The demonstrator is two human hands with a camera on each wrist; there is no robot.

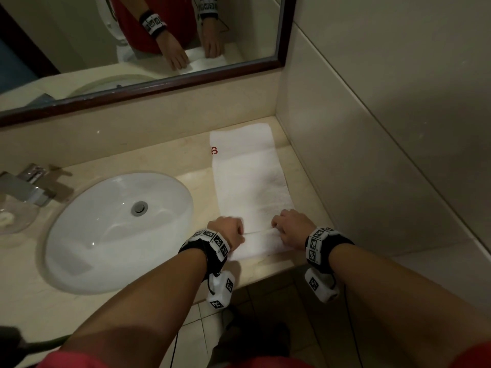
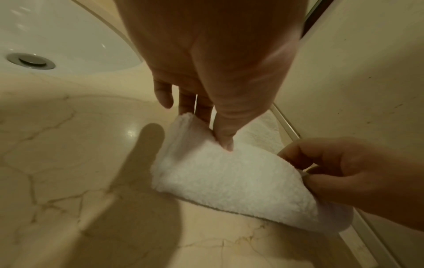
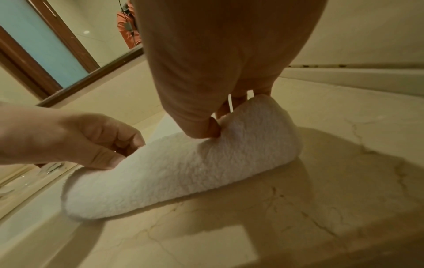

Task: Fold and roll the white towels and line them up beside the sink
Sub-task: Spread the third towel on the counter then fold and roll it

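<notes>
A white towel (image 1: pixel 249 176), folded into a long strip, lies on the beige counter (image 1: pixel 186 152) to the right of the sink (image 1: pixel 117 229), reaching back toward the wall. Its near end is turned over into a low roll (image 2: pixel 229 174). My left hand (image 1: pixel 228 231) pinches the roll's left end, thumb on top and fingers behind. My right hand (image 1: pixel 291 225) pinches the right end (image 3: pixel 259 127) the same way. A small red mark (image 1: pixel 214 150) shows at the strip's far left edge.
The oval white sink has a metal drain (image 1: pixel 139 208). A chrome faucet (image 1: pixel 29 187) and a clear glass dish (image 1: pixel 13 216) stand at the far left. A wood-framed mirror (image 1: pixel 148 86) runs along the back; a tiled wall (image 1: pixel 372 128) closes the right side.
</notes>
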